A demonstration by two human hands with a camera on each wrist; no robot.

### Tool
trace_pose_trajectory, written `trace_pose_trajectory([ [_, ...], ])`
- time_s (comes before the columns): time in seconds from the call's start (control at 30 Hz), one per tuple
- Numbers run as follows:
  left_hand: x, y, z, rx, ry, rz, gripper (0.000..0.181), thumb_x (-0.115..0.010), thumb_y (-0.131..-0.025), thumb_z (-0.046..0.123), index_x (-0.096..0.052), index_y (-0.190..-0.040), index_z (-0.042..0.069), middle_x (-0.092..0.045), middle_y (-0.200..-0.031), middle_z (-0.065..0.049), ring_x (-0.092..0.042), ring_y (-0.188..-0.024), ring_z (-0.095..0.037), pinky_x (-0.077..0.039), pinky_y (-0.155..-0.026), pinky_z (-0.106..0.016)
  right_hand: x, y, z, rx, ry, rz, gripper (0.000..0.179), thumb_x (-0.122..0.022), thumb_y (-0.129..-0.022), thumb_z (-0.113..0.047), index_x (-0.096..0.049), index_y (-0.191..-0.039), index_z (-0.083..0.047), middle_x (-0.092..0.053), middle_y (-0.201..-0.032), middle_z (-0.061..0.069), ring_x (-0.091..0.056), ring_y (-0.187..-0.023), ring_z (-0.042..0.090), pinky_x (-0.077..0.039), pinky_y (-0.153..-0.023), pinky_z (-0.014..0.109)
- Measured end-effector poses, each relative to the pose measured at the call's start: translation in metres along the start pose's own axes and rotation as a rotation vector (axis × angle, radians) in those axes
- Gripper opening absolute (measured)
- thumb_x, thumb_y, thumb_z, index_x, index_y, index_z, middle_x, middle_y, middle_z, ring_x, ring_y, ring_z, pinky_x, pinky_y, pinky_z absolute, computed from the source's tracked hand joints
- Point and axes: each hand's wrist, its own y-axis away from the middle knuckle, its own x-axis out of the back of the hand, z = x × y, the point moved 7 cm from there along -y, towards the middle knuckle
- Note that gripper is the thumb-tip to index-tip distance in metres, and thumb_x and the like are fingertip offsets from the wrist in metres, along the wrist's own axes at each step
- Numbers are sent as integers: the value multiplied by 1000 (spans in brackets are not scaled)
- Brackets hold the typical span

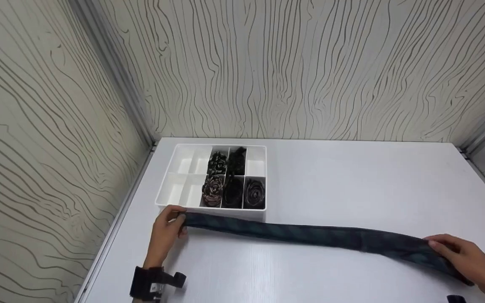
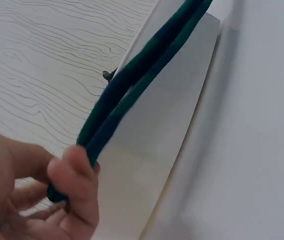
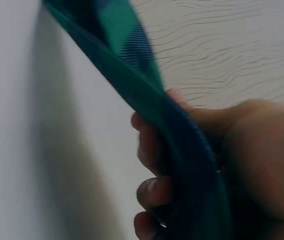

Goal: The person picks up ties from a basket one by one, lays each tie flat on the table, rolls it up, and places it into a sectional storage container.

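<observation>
A long dark blue and green necktie [image 1: 293, 233] stretches sideways above the white table, in front of the organizer box. Its narrower end is pinched between thumb and fingers of my left hand [image 1: 169, 225], near the box's front left corner. Toward the wider end, my right hand [image 1: 463, 256] grips the tie, and the tip hangs past that hand. In the left wrist view the tie [image 2: 132, 85] looks folded lengthwise, its two edges close together. The right wrist view shows the fingers curled round the broad fabric [image 3: 157, 115], which hides part of the palm.
A white divided box [image 1: 171, 205] stands at the back left. Several rolled dark ties, such as a patterned one [image 1: 213, 191], fill some compartments; others are bare. Wood-grain panels [image 1: 267, 75] rise behind and to the left of the table [image 1: 352, 181].
</observation>
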Motion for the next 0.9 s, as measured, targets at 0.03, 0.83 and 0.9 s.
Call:
trace_pose_trajectory([
  [0.03,0,0,-3,12,-16,1,20,-58,-103,3,-69,-121,3,-70,-113,-18,-63,-70,-15,-53,-61,-26,-1,0,2,-3,-9,-16,55,-60,-109,-36,-60,-135,13,-63,-130,38,-66,-108,41,-57,-86,46],
  [0.83,-2,-4,-22,32,-302,178,37,-78,-85,8,-61,-115,-5,-69,-106,-19,-64,-101,-31,-48,-85,-37,-1,-8,-19,102,107,433,32,-74,-93,-3,-66,-121,11,-59,-126,42,-46,-118,64,-34,-97,73],
  [0.9,-5,-3,-19,-1,-304,208,30,-77,-83,3,-61,-108,-3,-68,-99,-16,-63,-95,-29,-48,-81,-36,-8,0,-38,183,120,491,29,-76,-91,-3,-69,-118,7,-61,-122,39,-52,-111,56,-41,-93,64],
])
